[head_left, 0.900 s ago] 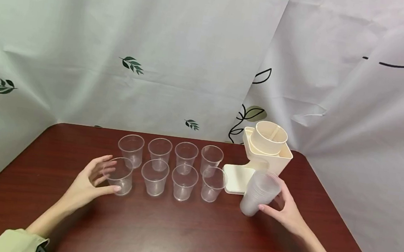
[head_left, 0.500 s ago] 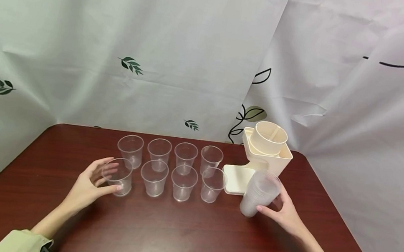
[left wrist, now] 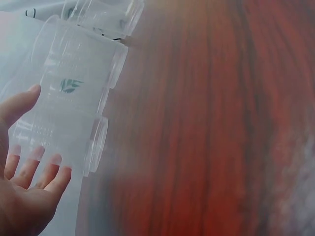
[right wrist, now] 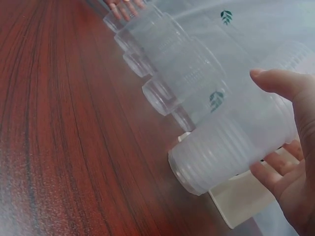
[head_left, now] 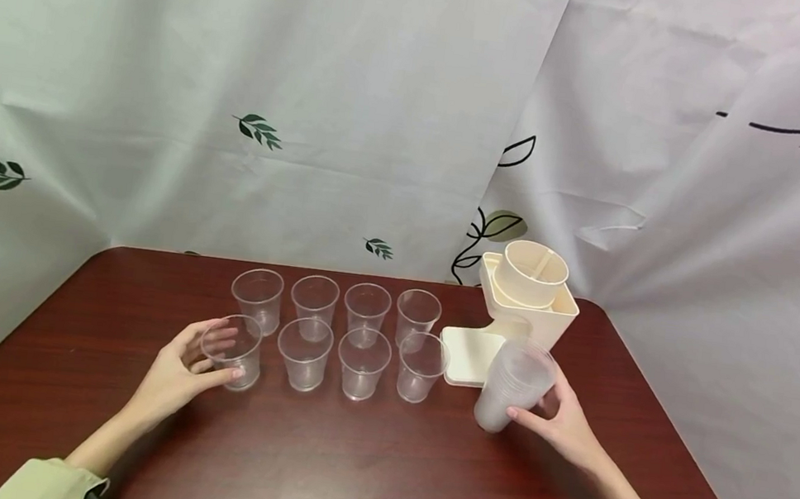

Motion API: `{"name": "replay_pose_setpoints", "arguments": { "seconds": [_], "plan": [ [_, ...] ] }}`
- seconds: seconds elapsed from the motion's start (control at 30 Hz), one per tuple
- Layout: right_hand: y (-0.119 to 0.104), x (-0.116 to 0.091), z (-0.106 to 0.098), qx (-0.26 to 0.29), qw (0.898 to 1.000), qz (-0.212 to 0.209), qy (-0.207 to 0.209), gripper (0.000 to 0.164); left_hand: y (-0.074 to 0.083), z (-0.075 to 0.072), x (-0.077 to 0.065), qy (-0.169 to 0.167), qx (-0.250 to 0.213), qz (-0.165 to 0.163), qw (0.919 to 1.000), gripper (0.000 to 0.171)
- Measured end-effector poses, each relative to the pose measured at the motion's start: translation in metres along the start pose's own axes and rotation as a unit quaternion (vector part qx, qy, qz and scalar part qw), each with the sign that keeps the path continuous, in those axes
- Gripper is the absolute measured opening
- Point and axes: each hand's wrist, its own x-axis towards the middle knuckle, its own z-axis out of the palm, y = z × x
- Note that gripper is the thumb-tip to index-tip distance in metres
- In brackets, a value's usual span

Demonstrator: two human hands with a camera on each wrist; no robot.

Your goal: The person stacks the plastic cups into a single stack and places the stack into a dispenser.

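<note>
At the left end of the front row, my left hand (head_left: 183,364) grips a clear plastic cup (head_left: 247,351), thumb in front and fingers behind. In the left wrist view those fingertips (left wrist: 55,160) show through the clear plastic. On the right, my right hand (head_left: 566,420) holds a tall stack of nested clear plastic cups (head_left: 512,384) from its right side. The right wrist view shows the ridged stack (right wrist: 216,152) between the thumb and the fingers. Other single cups stand upright in two rows, including a front cup (head_left: 307,359) and a rear cup (head_left: 419,314).
Behind the stack stands a cream dispenser-like holder (head_left: 535,312) with a round open top and a flat base plate (head_left: 469,354). The dark red-brown wooden table (head_left: 343,467) ends at a pale curtain (head_left: 357,111) with printed leaves.
Both hands stay where they were, the left around its cup and the right around the stack. The head view has shifted very slightly.
</note>
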Motion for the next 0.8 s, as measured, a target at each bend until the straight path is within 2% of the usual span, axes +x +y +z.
{"name": "replay_pose_setpoints", "arguments": {
  "seconds": [0.4,0.6,0.8],
  "plan": [
    [0.001,-0.002,-0.001,-0.020,1.000,0.015,0.003,0.083,0.005,0.003,-0.003,0.011,0.006,0.004,0.9999,0.069],
    [0.001,-0.002,-0.001,-0.033,0.999,0.025,0.007,0.083,0.010,0.005,-0.005,0.032,0.018,0.022,0.9991,0.069],
    [0.001,-0.002,-0.001,-0.039,0.999,0.027,0.007,0.082,0.014,0.005,-0.004,0.056,0.010,0.025,0.9980,0.065]
  ]
}}
